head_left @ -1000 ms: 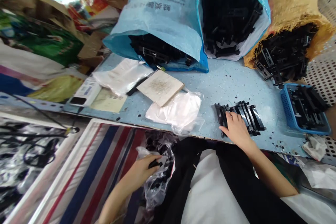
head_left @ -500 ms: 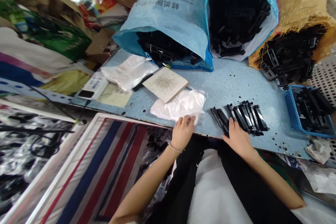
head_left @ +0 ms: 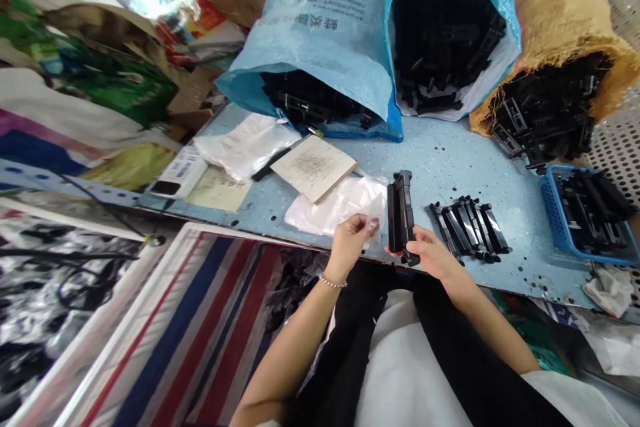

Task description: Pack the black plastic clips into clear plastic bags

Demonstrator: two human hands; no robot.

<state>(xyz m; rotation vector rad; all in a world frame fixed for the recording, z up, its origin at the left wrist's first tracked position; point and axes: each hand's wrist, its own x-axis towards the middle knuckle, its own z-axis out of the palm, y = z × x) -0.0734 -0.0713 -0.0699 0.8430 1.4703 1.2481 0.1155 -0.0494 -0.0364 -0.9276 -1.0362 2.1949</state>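
Observation:
My right hand [head_left: 429, 258] grips the near end of a small stack of black plastic parts [head_left: 399, 211], lifted above the blue table [head_left: 440, 160]. Just left of it, my left hand [head_left: 351, 240] pinches the edge of a clear plastic bag [head_left: 345, 203] lying on a pile of such bags. A row of several more black plastic parts [head_left: 470, 225] lies on the table to the right of my right hand.
Two blue sacks [head_left: 320, 27] and a yellow sack [head_left: 560, 20] full of black parts stand at the back. A blue basket [head_left: 555, 213] of parts sits at right. A wooden board [head_left: 314, 167], papers and a striped bag [head_left: 200, 320] lie at left.
My left hand came up from the bag beside my lap to the pile of clear bags. My right hand took a few parts off the row and lifted them.

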